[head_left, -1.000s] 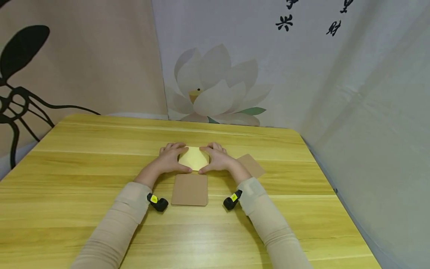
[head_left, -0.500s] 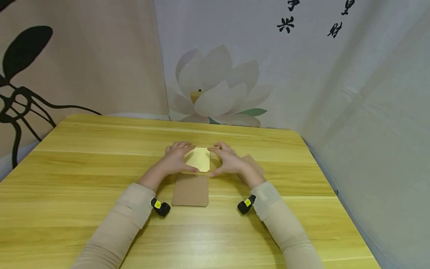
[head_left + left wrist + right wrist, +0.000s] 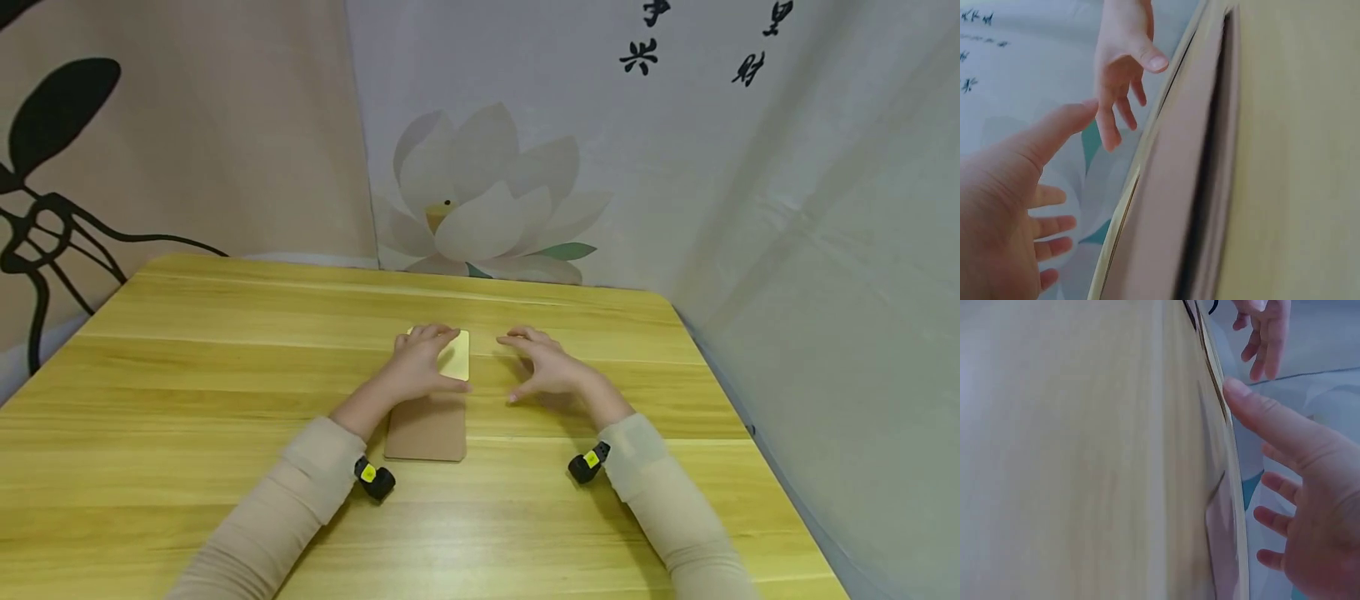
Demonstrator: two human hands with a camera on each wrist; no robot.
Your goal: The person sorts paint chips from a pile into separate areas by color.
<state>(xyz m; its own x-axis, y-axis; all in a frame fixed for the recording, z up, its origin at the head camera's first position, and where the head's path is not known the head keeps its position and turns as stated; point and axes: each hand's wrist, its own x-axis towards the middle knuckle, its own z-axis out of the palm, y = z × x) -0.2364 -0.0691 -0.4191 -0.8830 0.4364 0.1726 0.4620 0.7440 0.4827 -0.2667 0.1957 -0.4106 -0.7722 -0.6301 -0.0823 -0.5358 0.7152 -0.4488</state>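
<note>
My left hand [image 3: 420, 367] hovers over a yellow square sheet [image 3: 458, 358], hiding its left part. Its fingers and thumb are spread, with nothing between them. Just nearer to me lies a brown square [image 3: 426, 430]; in the left wrist view this brown piece [image 3: 1166, 187] shows more than one layer with a dark gap. Off to the right, my right hand [image 3: 551, 368] is spread above the table, apart from the yellow sheet. It covers nearly all of a second brown piece in the head view; that brown piece [image 3: 1222, 544] shows in the right wrist view. Neither hand holds anything.
The wooden table [image 3: 225, 375] has rounded far corners. Behind it hangs a pale curtain [image 3: 637, 167] with a lotus print and dark characters. Each wrist carries a small black camera [image 3: 374, 479] over a beige sleeve [image 3: 292, 492].
My right hand has left the yellow sheet and moved right, over the second brown piece. My left hand has shifted slightly right, covering more of the yellow sheet.
</note>
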